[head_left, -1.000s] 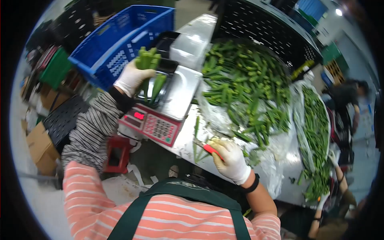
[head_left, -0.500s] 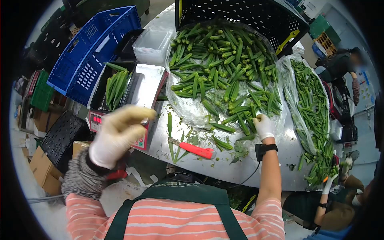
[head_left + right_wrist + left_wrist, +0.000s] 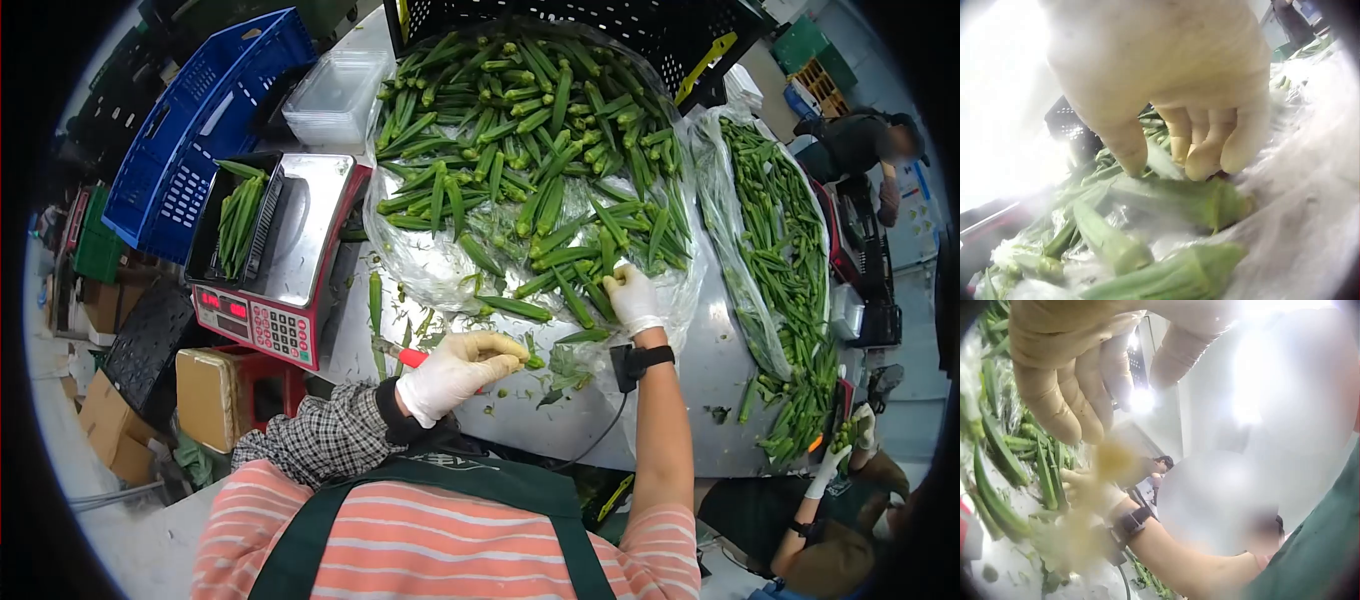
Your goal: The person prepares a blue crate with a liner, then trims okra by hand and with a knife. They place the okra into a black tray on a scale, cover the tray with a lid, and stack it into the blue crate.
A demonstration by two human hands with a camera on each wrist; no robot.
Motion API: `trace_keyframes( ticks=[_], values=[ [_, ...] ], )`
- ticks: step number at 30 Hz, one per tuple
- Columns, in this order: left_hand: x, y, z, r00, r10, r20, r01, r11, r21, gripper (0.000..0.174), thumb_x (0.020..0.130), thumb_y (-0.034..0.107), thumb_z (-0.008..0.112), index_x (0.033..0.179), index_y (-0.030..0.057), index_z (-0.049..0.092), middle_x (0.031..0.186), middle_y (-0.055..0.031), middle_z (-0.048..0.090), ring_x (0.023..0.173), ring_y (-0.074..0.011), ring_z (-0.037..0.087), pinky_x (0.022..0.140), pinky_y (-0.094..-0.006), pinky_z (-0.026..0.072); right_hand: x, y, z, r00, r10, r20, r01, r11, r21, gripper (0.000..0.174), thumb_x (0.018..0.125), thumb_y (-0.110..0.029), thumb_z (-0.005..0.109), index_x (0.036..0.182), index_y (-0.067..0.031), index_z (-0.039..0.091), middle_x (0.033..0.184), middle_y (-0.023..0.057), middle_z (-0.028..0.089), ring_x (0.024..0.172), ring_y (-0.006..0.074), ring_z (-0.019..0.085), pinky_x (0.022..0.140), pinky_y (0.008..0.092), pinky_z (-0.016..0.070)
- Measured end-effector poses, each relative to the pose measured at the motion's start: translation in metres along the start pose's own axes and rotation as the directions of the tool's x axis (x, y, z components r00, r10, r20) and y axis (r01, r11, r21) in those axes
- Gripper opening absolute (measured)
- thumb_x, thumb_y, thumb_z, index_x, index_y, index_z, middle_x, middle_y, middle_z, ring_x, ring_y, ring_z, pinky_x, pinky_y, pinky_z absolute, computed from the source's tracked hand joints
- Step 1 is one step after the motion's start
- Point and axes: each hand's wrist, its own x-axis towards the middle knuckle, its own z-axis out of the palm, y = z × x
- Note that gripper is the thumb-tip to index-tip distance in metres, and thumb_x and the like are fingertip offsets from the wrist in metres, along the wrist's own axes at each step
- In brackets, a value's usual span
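My gloved left hand (image 3: 460,375) hovers over the near part of the table, fingers loosely bent with nothing between them. Under it lies a red-handled knife (image 3: 411,357), partly hidden by the hand. My gloved right hand (image 3: 635,300) is at the near edge of a large okra pile (image 3: 540,130). In the right wrist view, its thumb and fingers pinch an okra pod (image 3: 1172,197) from above. Further left, a black tray (image 3: 272,215) holding several okra pods (image 3: 240,220) rests on a red digital scale (image 3: 312,230) with lit numbers.
A blue crate (image 3: 160,190) and stacked clear containers (image 3: 340,100) stand at the back left. Behind the pile is a black crate (image 3: 580,30). More okra on plastic (image 3: 770,240) lies to the right, where another person's gloved hands (image 3: 828,470) work. Trimmings litter the steel table (image 3: 500,425).
My left hand let go of an okra bunch in the tray and came right, over the table. My right hand put the knife down and moved to the okra pile.
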Motion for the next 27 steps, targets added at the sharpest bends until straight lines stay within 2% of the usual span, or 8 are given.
trace_keyframes(
  ticks=[2,4,12,19,20,24,26,27],
  values=[
    [0.007,-0.002,0.002,0.999,0.039,0.005,-0.039,0.999,0.023,0.025,0.089,0.015,0.055,0.109,0.0005,0.059,0.102,-0.0074,0.062,0.091,-0.0119,0.057,0.079,-0.0239,0.0459,0.003,0.015,0.000,1.000,-0.009,-0.002,0.009,0.985,0.175,0.024,0.080,-0.024,0.063,0.086,-0.0009,0.061,0.068,0.0082,0.063,0.061,0.0206,0.060,0.058,0.0310,0.0468],
    [0.013,-0.006,0.003,0.999,0.043,0.011,-0.043,0.998,-0.041,0.026,0.089,0.015,0.054,0.109,0.0001,0.059,0.103,-0.0079,0.062,0.093,-0.0130,0.058,0.080,-0.0243,0.0462,-0.004,0.006,-0.029,0.922,0.040,0.386,-0.321,0.637,0.700,0.019,0.085,-0.021,0.058,0.089,-0.0025,0.060,0.061,0.0006,0.056,0.052,0.0135,0.052,0.049,0.0266,0.0416],
    [0.027,-0.011,0.007,0.999,0.019,0.030,-0.014,0.986,-0.168,0.026,0.090,0.013,0.052,0.111,-0.0019,0.056,0.106,-0.0115,0.061,0.095,-0.0165,0.060,0.084,-0.0266,0.0469,-0.028,-0.008,-0.049,0.767,-0.334,0.548,-0.497,0.232,0.836,0.025,0.090,-0.020,0.051,0.102,0.0021,0.056,0.080,0.0039,0.056,0.057,0.0101,0.048,0.053,0.0233,0.0389],
    [0.031,-0.011,0.013,0.999,-0.014,0.032,0.020,0.981,-0.195,0.028,0.091,0.014,0.050,0.112,-0.0033,0.055,0.108,-0.0132,0.060,0.098,-0.0187,0.059,0.085,-0.0277,0.0465,-0.050,-0.022,-0.059,0.784,-0.315,0.535,-0.429,0.349,0.833,0.024,0.090,-0.020,0.050,0.098,0.0008,0.057,0.075,0.0023,0.054,0.059,0.0108,0.048,0.057,0.0228,0.0389],
    [0.031,-0.011,0.012,0.999,-0.007,0.034,0.014,0.979,-0.202,0.028,0.091,0.015,0.050,0.111,-0.0033,0.055,0.108,-0.0130,0.060,0.098,-0.0188,0.059,0.085,-0.0280,0.0464,-0.071,-0.006,-0.082,0.790,-0.257,0.556,-0.243,0.702,0.669,0.020,0.089,-0.019,0.050,0.090,-0.0009,0.058,0.070,0.0006,0.052,0.060,0.0101,0.048,0.058,0.0230,0.0386],
    [0.028,-0.021,-0.002,0.999,0.004,0.051,0.008,0.972,-0.236,0.027,0.091,0.015,0.050,0.111,-0.0027,0.056,0.108,-0.0125,0.060,0.097,-0.0187,0.059,0.085,-0.0278,0.0463,-0.159,0.041,-0.141,0.443,-0.018,0.896,-0.413,0.883,0.222,0.017,0.082,-0.020,0.061,0.087,-0.0033,0.062,0.072,-0.0015,0.057,0.067,0.0077,0.051,0.063,0.0233,0.0442],
    [0.031,-0.028,-0.006,0.998,-0.057,0.017,0.060,0.961,-0.269,0.027,0.091,0.016,0.050,0.110,-0.0021,0.056,0.108,-0.0121,0.060,0.096,-0.0183,0.060,0.084,-0.0270,0.0464,-0.191,0.057,-0.143,0.389,0.210,0.897,-0.256,0.960,-0.113,0.020,0.077,-0.016,0.068,0.089,-0.0011,0.064,0.081,0.0038,0.064,0.070,0.0114,0.056,0.066,0.0239,0.0461],
    [0.032,-0.032,-0.006,0.998,-0.046,0.033,0.053,0.962,-0.269,0.027,0.091,0.016,0.050,0.111,-0.0019,0.056,0.108,-0.0120,0.060,0.096,-0.0180,0.059,0.083,-0.0266,0.0465,-0.191,0.056,-0.142,0.587,0.186,0.788,-0.248,0.968,-0.043,0.022,0.077,-0.018,0.068,0.090,-0.0013,0.065,0.081,0.0080,0.065,0.072,0.0150,0.059,0.069,0.0262,0.0470]
  ],
)
